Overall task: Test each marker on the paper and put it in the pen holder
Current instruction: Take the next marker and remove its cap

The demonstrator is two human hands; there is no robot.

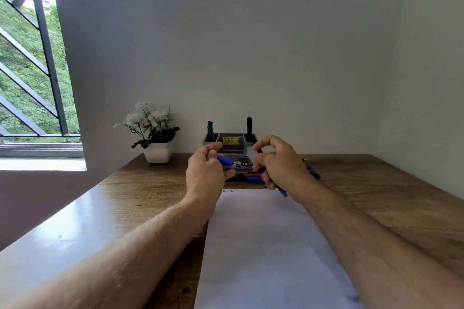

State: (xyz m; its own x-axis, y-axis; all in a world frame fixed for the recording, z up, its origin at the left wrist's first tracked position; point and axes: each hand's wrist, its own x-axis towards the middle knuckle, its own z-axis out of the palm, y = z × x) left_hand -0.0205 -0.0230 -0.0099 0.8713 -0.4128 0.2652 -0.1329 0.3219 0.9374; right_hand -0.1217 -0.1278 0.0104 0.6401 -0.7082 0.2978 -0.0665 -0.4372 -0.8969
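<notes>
Fingers [213, 155] of left hand [204, 173] pinch blue cap [225, 160] | right hand [281, 163] grips marker [283, 192], light, stiff, slick; we'd hold mid-barrel | pen holder [229, 144] just beyond fingers, paper [263, 246] below

Both forearms are bare to the left hand [204, 170] and right hand [281, 163]; no sleeves, rings or watch show

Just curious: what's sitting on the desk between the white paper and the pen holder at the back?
In the head view, loose markers and a flat printed packet lie between paper and pen holder.
</notes>
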